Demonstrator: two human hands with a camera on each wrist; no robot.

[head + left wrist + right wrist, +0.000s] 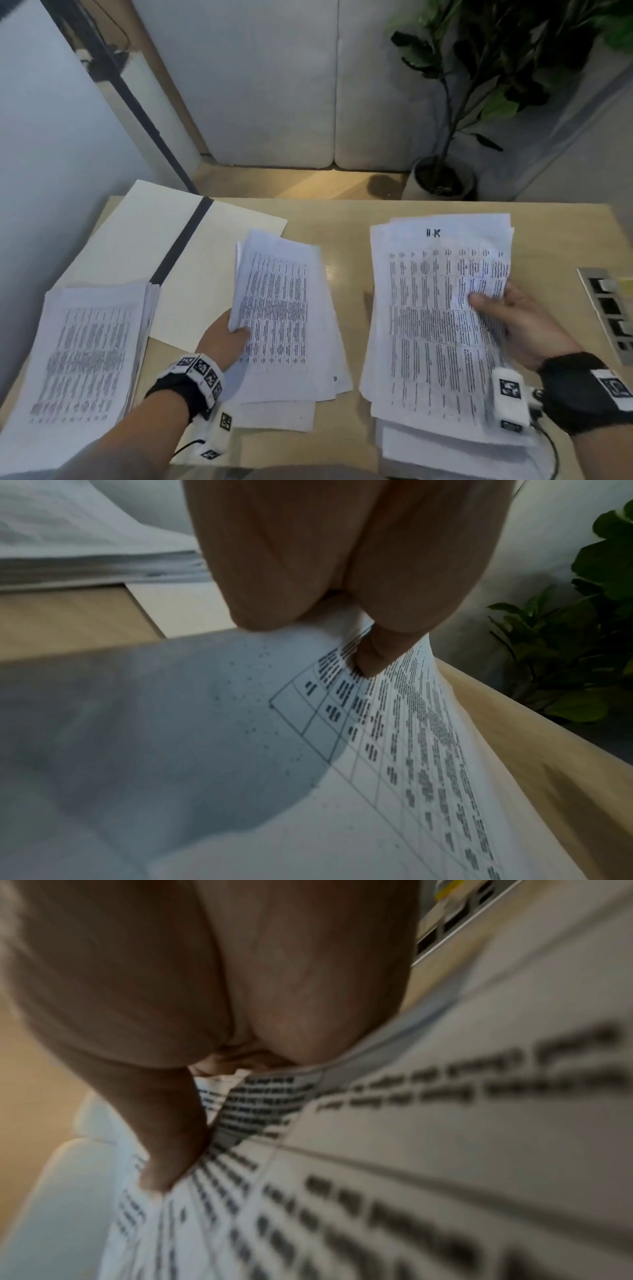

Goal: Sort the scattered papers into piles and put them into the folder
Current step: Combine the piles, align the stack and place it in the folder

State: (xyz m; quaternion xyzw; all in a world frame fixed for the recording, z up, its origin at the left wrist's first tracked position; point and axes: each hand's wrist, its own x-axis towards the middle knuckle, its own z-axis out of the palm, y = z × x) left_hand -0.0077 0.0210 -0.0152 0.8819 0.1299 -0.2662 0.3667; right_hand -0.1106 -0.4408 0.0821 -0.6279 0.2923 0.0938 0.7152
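Note:
Three piles of printed sheets lie on the wooden table (342,219). My left hand (227,337) pinches the left edge of a lifted sheet (274,294) over the middle pile (308,377); its thumb (373,653) lies on the print. My right hand (503,308) grips the right edge of the top sheets of the right pile (435,308), thumb (171,1150) on top. The left pile (85,353) rests partly on the open white folder (164,236) with a black spine at the back left.
A metal socket panel (613,311) is set into the table at the right edge. A potted plant (442,178) stands on the floor behind the table, in front of white wall panels. A dark stand leg slants down at the back left.

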